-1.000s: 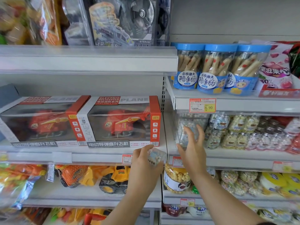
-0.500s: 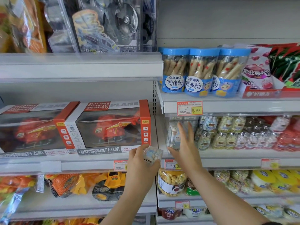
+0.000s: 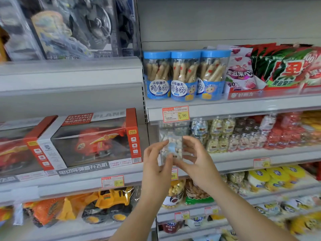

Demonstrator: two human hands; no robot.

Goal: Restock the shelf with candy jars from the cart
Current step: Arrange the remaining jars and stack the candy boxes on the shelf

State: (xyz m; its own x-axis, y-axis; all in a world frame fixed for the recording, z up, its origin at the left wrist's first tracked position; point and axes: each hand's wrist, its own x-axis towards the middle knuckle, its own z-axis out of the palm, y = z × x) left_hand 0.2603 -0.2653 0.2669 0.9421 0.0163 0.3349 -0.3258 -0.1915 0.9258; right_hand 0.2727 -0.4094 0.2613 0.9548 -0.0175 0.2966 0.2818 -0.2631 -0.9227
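A small clear candy jar (image 3: 172,149) with pale round candies and a light blue label is held upright between both hands, in front of the left end of the middle shelf (image 3: 243,158). My left hand (image 3: 156,164) grips its left side and my right hand (image 3: 196,159) grips its right side. Behind the jar, more clear jars (image 3: 173,131) of the same kind stand at the shelf's left end. The cart is out of view.
Small candy bottles (image 3: 224,136) fill the middle shelf to the right. Three blue-lidded tubs (image 3: 185,75) stand on the shelf above, beside red snack bags (image 3: 286,66). Boxed red toy helicopters (image 3: 93,141) sit on the left bay, with a yellow toy digger (image 3: 107,206) below.
My left hand has brought the jar up and to the right from below the shelf edge. My right hand has drawn back from the shelf and taken hold of the jar's other side.
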